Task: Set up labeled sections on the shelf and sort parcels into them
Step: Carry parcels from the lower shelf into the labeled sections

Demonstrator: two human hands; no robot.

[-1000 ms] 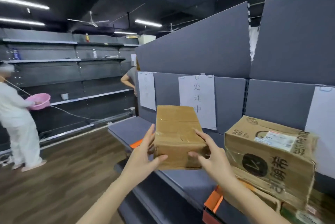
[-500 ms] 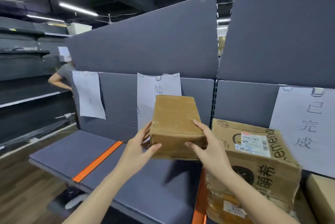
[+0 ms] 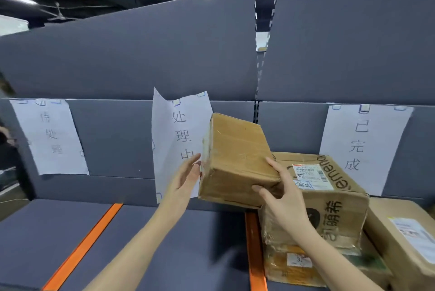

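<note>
A small brown taped parcel (image 3: 235, 161) hangs tilted above the grey shelf (image 3: 164, 239), in front of the middle paper label (image 3: 179, 135). My right hand (image 3: 282, 194) grips its near right corner, thumb underneath. My left hand (image 3: 186, 177) is beside the parcel's left face with straight fingers, barely touching it. Two more paper labels hang on the back panel: the left label (image 3: 51, 137) and the right label (image 3: 362, 147). Orange strips (image 3: 82, 246) divide the shelf into sections.
In the right section a large printed carton (image 3: 329, 199) sits on a flatter box (image 3: 296, 262), with another brown parcel (image 3: 404, 239) to its right. A second orange strip (image 3: 254, 250) borders that section. Grey panels (image 3: 141, 50) rise behind the shelf.
The view has swung right and closer to the shelf. The parcel has tilted and moved right toward the large carton. My left hand has loosened from gripping it to straight fingers at its side.
</note>
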